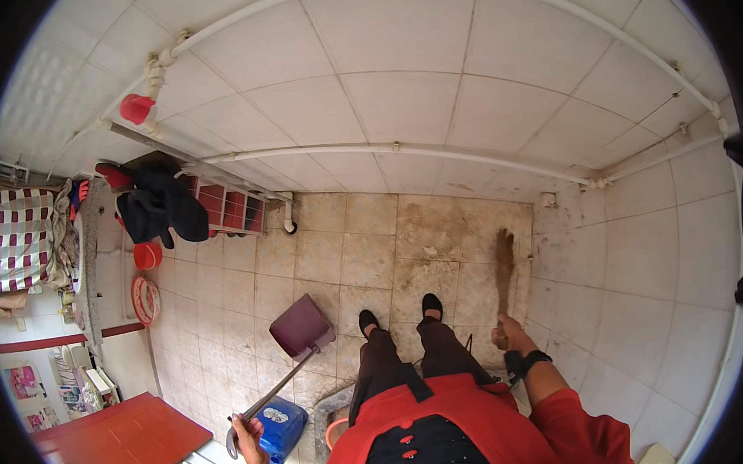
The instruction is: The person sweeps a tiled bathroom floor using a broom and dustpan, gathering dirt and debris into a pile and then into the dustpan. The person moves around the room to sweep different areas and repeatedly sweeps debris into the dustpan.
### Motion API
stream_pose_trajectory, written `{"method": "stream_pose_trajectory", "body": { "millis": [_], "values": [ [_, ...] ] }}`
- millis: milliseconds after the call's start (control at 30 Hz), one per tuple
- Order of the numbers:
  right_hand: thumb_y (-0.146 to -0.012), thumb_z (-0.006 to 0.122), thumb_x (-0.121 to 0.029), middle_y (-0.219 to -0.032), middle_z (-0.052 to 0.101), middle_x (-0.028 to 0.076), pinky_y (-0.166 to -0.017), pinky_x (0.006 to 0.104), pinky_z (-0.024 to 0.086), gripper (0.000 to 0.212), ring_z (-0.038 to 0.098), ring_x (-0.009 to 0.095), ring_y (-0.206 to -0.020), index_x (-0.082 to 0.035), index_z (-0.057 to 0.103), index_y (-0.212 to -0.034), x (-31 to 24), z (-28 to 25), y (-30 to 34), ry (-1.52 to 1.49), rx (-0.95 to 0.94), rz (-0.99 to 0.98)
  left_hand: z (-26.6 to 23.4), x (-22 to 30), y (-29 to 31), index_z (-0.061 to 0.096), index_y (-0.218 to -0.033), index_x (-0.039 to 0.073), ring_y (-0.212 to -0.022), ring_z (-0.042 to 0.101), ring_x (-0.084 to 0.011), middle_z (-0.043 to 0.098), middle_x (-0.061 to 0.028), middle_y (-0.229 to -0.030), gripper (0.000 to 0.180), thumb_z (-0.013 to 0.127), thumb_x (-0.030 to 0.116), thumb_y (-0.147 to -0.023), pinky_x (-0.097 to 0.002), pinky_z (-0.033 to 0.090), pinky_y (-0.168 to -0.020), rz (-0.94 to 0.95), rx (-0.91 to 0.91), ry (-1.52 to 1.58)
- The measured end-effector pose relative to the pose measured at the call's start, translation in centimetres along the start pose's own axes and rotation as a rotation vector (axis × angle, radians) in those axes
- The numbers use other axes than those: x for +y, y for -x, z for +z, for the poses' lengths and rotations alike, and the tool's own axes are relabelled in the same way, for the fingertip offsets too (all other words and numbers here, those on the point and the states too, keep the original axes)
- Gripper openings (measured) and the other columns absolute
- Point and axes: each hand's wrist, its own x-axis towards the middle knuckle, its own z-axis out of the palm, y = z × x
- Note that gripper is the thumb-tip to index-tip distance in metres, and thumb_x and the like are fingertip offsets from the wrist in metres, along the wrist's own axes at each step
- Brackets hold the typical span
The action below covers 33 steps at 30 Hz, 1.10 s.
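My left hand (250, 448) is closed around the grey handle of a long-handled dustpan (302, 326). The purple pan rests on the tiled floor, left of my feet, and looks bare inside. Out to the right, my right hand (511, 332) grips a brown broom (504, 263) near its lower visible end. The bristles point away from me, toward the dirty floor tiles (428, 229) by the far wall. Whether they touch the floor I cannot tell. A dark band wraps my right wrist.
White pipes (396, 147) run along the tiled wall. A pink shoe rack (223, 204), dark items (168, 201), a red bucket (147, 255) and a red basin (146, 301) stand left. A blue container (283, 430) sits beside my left hand, near a red door (122, 438).
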Motion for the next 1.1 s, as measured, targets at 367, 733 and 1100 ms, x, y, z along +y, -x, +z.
{"method": "stream_pose_trajectory", "body": {
  "millis": [367,733,1100],
  "values": [
    [-0.090,0.054,-0.023,-0.066,0.052,0.009,-0.042,0.0324,0.044,0.049,0.049,0.018,-0.049,-0.012,0.034,-0.134,-3.7,-2.9,6.3,0.158,-0.143,-0.199,4.1,1.9,4.7,0.058,-0.108,0.008,-0.061,0.057,-0.0103,0.061,-0.0041,-0.073,0.046,0.054,0.050,-0.088,-0.0218,0.046,-0.059,0.009,-0.033,0.007],
    [-0.093,0.043,-0.021,-0.067,0.051,0.012,-0.041,0.0369,0.041,0.023,0.049,0.021,-0.050,-0.003,0.043,-0.107,-8.9,6.0,-6.4,0.194,-0.099,-0.254,7.3,2.7,10.3,0.059,-0.109,0.005,-0.062,0.059,-0.0117,0.064,-0.0074,-0.076,0.044,0.057,0.043,-0.088,-0.0241,0.048,-0.063,0.034,-0.126,-0.033],
    [-0.089,0.055,-0.016,-0.080,0.054,0.008,-0.047,0.0335,0.046,0.063,0.051,0.018,-0.054,-0.021,0.024,-0.143,-5.2,-0.3,4.3,0.649,-0.247,-0.163,8.2,2.9,9.3,0.058,-0.111,0.006,-0.064,0.059,-0.0109,0.064,-0.0064,-0.078,0.042,0.056,0.042,-0.089,-0.0232,0.047,-0.064,0.002,-0.176,-0.069]
  ]
}}
